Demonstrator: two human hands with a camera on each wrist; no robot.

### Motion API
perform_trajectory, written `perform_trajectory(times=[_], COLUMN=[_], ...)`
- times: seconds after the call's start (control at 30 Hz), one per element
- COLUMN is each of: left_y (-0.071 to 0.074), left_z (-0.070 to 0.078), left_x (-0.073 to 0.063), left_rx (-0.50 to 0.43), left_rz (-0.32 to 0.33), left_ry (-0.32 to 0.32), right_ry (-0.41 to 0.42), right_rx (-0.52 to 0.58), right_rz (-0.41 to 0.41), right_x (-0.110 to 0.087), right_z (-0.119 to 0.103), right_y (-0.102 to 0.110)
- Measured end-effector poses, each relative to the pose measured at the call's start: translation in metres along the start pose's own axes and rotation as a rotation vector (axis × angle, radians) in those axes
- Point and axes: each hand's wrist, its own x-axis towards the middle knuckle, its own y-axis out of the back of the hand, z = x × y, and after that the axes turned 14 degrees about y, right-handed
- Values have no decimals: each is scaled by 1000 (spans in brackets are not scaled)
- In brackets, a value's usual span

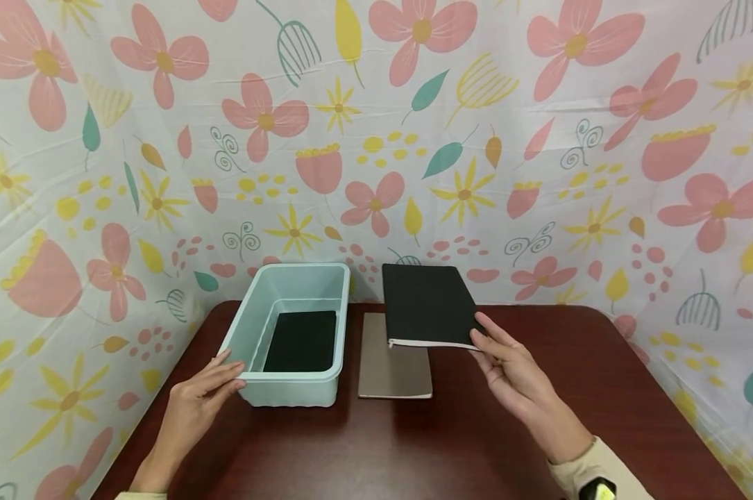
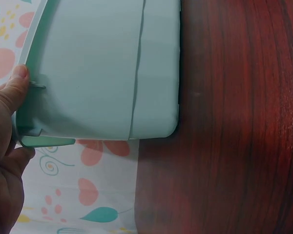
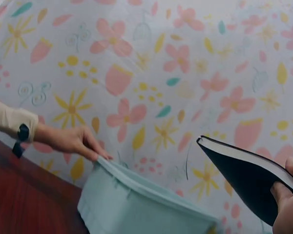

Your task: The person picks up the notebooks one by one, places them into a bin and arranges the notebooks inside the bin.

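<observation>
Black notebook [image 1: 427,303], one, pinched by my right hand [image 1: 515,371] at its near right corner, held above table [image 1: 382,451] at one o'clock. One grey-brown notebook [image 1: 393,371] lies on table at twelve, partly hidden behind it. One pale-green bin [image 1: 289,393] stands at ten; my left hand [image 1: 195,394] grips its near left rim. One flat black item [image 1: 301,342] lies inside.

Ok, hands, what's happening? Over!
Left hand grips bin rim. Right hand holds black notebook, raised. Brown notebook below, on table. Nothing seen blocking.
</observation>
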Motion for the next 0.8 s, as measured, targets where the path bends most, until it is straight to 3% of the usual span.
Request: perform_trajectory(times=[0.27,0.53,0.8], left_y=[1,-1,-1], left_z=[2,1,1], left_x=[-1,1,-1], left_rx=[8,3,1], left_rz=[14,4,14], left_ry=[-15,-19,-16], right_ry=[-77,-66,-66], right_rx=[10,-51,-63], right_rz=[52,-50,-60], right_x=[21,39,52], right_z=[19,47,81], right_y=[-43,-76,-99])
